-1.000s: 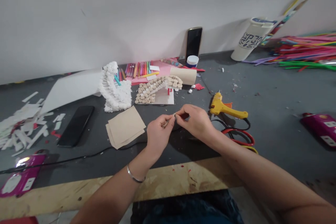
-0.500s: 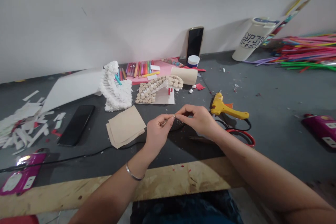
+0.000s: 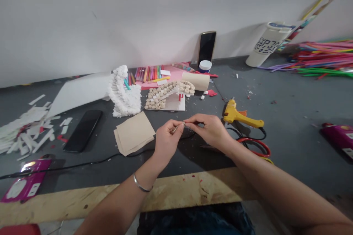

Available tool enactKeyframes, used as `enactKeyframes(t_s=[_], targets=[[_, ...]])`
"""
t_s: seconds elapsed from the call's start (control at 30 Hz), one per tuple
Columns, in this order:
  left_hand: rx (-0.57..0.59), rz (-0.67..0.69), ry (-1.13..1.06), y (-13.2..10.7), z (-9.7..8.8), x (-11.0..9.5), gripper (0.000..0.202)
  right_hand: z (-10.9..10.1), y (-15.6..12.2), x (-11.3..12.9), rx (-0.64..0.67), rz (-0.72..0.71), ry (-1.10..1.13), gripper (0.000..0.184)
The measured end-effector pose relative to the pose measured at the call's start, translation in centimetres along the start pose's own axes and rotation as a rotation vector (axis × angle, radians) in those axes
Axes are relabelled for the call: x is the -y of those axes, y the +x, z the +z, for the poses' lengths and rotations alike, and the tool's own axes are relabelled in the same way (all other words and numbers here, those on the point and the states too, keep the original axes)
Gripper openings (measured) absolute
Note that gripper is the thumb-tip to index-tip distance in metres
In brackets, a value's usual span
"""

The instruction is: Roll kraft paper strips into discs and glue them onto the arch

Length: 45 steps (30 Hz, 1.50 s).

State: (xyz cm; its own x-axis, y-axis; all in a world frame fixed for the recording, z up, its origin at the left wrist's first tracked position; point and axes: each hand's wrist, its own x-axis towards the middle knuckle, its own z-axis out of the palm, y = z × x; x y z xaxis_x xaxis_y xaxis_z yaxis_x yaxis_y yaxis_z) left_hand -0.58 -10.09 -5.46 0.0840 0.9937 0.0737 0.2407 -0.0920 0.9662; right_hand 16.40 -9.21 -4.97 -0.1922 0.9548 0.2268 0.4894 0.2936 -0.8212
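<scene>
My left hand [image 3: 166, 140] and my right hand [image 3: 209, 129] meet above the grey tabletop, both pinching a small thin strip [image 3: 178, 127] between thumb and fingers. What the strip is made of is too small to tell. A metal bangle [image 3: 141, 185] sits on my left wrist. Just left of my hands lies a stack of tan paper squares [image 3: 134, 133]. Behind them stands a small model covered in rolled tan paper coils [image 3: 167, 93]. A yellow glue gun [image 3: 240, 116] lies right of my right hand.
A white fluffy paper model [image 3: 124, 93], coloured pens [image 3: 147, 73], a black phone [image 3: 83, 130], white paper scraps [image 3: 24, 132] and a standing phone [image 3: 206, 47] fill the back. Red and black cables [image 3: 255, 145] coil at right. A wooden edge [image 3: 176, 191] runs along the front.
My hands have stayed pinched on the strip; my right fingers have shifted slightly along it. The view has drifted a little.
</scene>
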Motion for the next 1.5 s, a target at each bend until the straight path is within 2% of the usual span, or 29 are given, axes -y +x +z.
enactKeyframes(t_s=[0.2,0.33,0.43,0.53,0.63,0.77,0.87,1.03,1.1,1.27,1.5], targets=[[0.032,0.016,0.061,0.2,-0.3,0.1,0.028,0.0,0.1,0.5,0.0,0.063,-0.022,0.01],[0.063,0.03,0.097,0.1,-0.3,-0.1,0.029,0.1,0.2,0.4,-0.036,0.051,-0.097,0.007],[0.055,0.039,0.12,0.1,-0.1,-0.3,0.027,0.4,0.3,0.0,-0.116,-0.031,-0.219,0.001],[0.027,0.04,0.153,0.1,0.1,-0.4,0.023,0.7,0.1,-0.3,-0.155,-0.17,-0.34,0.005],[-0.003,0.013,0.149,0.1,0.3,-0.2,0.02,1.0,-0.1,-0.2,-0.15,-0.284,-0.444,0.012],[-0.023,-0.015,0.127,0.3,0.4,0.4,0.019,1.3,-0.2,-0.1,-0.097,-0.316,-0.461,0.017],[-0.05,-0.022,0.118,0.5,0.3,0.7,0.022,1.3,-0.2,-0.1,-0.083,-0.25,-0.333,0.016],[-0.011,-0.005,0.093,0.5,0.0,0.6,0.026,0.4,0.3,-0.1,-0.018,0.049,-0.063,0.007],[0.007,0.013,0.086,0.5,0.0,0.5,0.026,0.0,0.4,-0.1,0.008,0.117,0.03,0.009],[0.041,0.025,0.077,0.5,-0.3,0.4,0.028,0.0,0.5,-0.3,0.054,0.114,0.112,0.013],[0.094,0.027,0.144,0.7,-0.6,0.2,0.027,0.4,0.6,-0.2,-0.03,0.16,0.086,0.013]])
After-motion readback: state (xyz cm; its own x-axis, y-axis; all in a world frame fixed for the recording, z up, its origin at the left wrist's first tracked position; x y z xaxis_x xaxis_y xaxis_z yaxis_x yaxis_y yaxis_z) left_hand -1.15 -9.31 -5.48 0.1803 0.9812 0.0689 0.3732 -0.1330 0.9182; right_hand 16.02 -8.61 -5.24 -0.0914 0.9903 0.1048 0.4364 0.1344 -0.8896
